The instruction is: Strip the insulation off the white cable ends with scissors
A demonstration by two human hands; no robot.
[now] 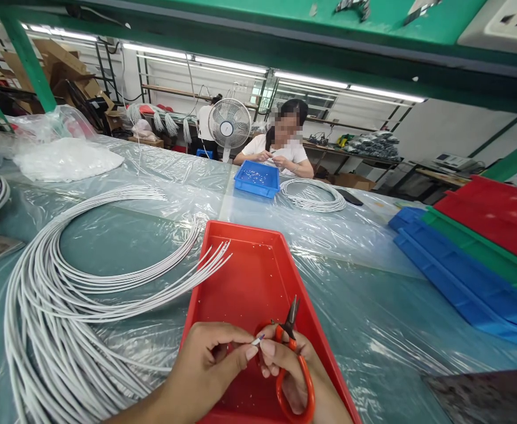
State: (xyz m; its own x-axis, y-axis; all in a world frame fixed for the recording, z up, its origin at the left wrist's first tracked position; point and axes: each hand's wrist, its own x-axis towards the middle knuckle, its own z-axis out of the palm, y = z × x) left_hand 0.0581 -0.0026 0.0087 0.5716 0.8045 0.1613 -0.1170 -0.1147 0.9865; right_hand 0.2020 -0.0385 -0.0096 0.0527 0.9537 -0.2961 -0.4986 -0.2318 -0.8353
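Note:
My left hand [208,365] is closed in a pinch on the tip of a thin white cable end [258,339], low over a red tray [249,277]. My right hand [291,371] is closed around orange-handled scissors [294,365], whose short dark blades point up and away. Its fingertips meet my left hand at the cable tip. A large coil of white cables [68,282] lies to the left, with its cut ends fanned over the tray's near-left rim.
Clear plastic sheeting [364,330] covers the table. Stacked blue, green and red trays [474,259] lie at the right. Across the table a person sits behind a blue bin [257,178] and another cable coil [314,196]. A fan [229,125] stands behind.

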